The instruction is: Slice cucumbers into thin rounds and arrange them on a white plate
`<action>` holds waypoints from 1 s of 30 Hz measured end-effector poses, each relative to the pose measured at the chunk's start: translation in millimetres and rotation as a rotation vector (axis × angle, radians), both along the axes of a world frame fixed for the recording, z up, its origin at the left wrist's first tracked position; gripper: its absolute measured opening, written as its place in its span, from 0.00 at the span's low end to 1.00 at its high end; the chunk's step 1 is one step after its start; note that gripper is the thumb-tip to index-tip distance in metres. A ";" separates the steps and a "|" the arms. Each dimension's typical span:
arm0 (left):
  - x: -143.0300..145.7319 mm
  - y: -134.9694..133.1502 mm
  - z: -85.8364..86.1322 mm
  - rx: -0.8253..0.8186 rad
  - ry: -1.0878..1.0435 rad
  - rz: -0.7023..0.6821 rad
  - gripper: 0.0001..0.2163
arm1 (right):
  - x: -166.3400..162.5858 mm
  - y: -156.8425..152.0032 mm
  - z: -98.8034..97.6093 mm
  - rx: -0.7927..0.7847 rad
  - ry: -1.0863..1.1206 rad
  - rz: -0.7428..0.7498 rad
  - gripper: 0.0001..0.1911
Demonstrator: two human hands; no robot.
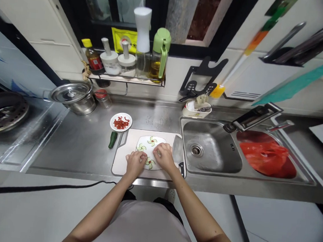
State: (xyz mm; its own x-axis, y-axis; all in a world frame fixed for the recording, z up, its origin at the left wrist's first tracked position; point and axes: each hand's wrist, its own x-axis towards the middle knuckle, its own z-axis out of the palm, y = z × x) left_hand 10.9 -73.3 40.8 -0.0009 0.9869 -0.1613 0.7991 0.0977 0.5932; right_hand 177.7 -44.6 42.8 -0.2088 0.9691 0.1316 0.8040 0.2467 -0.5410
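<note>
A white plate (145, 141) lies on a pale cutting board (121, 162), bearing several pinwheels of thin green-edged slices, some with red bits at their centres. Over the plate's front left edge, my left hand (136, 162) has its fingers pinched together. My right hand (164, 155) is closed in a pinch above the plate's right side. Whatever the fingertips hold is too small to name. A kitchen knife (178, 148) rests along the board's right side. Beyond the board's left corner are a round white dish (111, 122) of chopped red pieces and a dark green cucumber piece (112, 140).
Right of the board is a steel sink (212, 151) with a black faucet (248, 118); a red plastic bag (265, 157) fills the second basin. A lidded steel pot (81, 101) and a red-lidded jar (104, 98) stand back left, near a condiment rack (131, 80).
</note>
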 end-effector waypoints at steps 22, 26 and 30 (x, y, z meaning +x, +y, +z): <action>-10.6 1.3 3.9 0.044 -0.106 0.122 0.07 | -107.3 166.9 15.6 0.011 -0.198 0.298 0.12; -13.0 1.2 0.1 0.058 -0.134 0.142 0.06 | -127.7 181.8 0.7 -0.024 -0.246 0.360 0.12; -16.0 1.2 -3.1 0.054 -0.155 0.161 0.08 | -145.5 192.3 -10.5 -0.051 -0.283 0.389 0.13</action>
State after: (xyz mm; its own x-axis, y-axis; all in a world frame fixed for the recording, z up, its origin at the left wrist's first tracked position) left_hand -5.1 -72.2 37.7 -0.1386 0.9832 -0.1190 0.6743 0.1817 0.7158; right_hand 32.2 147.8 32.3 -0.5781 0.8155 -0.0283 0.7746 0.5376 -0.3332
